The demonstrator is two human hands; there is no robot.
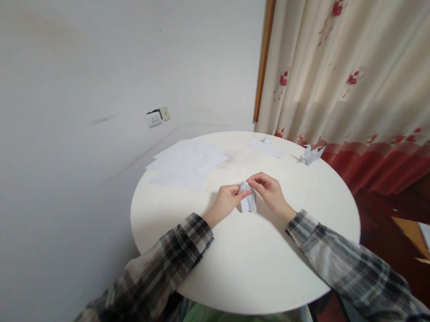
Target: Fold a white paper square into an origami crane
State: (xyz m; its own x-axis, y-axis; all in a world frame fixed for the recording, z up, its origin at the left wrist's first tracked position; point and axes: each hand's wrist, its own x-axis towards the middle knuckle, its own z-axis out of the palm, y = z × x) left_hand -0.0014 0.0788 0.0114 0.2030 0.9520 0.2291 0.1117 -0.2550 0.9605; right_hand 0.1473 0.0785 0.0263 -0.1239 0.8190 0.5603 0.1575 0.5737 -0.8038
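Note:
Between my two hands, just above the middle of the round table, is a small piece of folded white paper (pixel 248 204). My left hand (pixel 229 200) grips its left side, thumb lying across the front. At the paper's top edge, the thumb and fingertips of my right hand (pixel 267 188) are pinched together. The lower part of the folded paper hangs free below my fingers. Its finer creases are too small to make out.
Loose white sheets (pixel 186 159) overlap on the round white table (pixel 253 259) at the left. A folded paper crane (pixel 312 155) stands at the back right. Nearer the middle back, a small folded paper piece (pixel 266 140) rests by a flat paper strip (pixel 269 149). A wall (pixel 77 101) borders the left.

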